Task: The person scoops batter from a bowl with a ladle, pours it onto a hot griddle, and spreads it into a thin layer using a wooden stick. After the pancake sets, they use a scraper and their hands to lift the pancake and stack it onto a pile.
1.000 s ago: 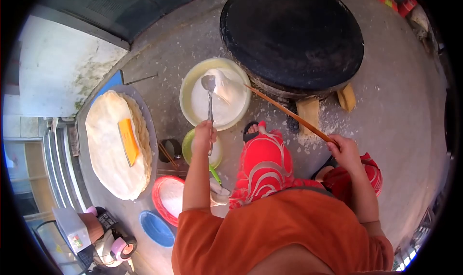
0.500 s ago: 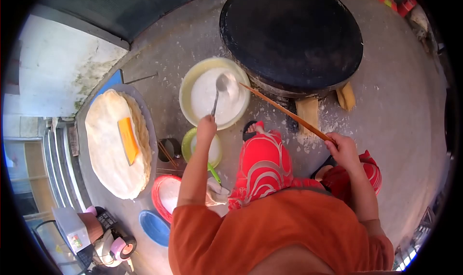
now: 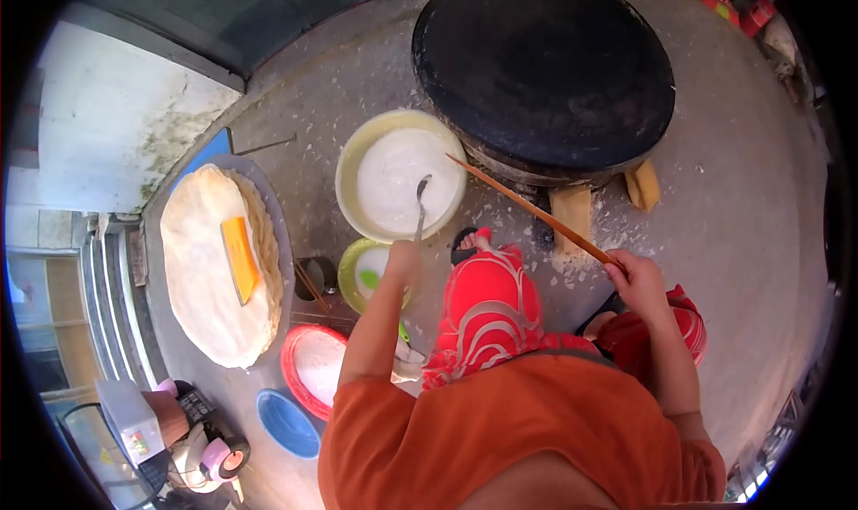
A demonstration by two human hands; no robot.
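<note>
Lower and nearer the person's body than half a second ago, the ladle [image 3: 421, 208] has swung away from the far side of the large cream basin [image 3: 349, 185], and the left hand [image 3: 404, 261] has drawn back with it. Biggest of all is the round black griddle [image 3: 545, 67], with pale blocks [image 3: 570, 217] at its near side. Across the concrete floor [image 3: 742, 242] lies a stack of flatbreads [image 3: 201, 269], a yellow-orange flat piece [image 3: 239, 260] on top. Next comes the cream basin, beside the griddle, holding white batter [image 3: 393, 175]. Smaller are the red basin [image 3: 289, 367], the blue basin [image 3: 288, 423] and the green bowl [image 3: 347, 282]. Right-hand fingers [image 3: 636, 282] are closed around a long wooden stick [image 3: 536, 210], its tip over the cream basin's edge. Left fingers, slightly blurred, grip the ladle's handle; its head is edge-on at the batter.
</note>
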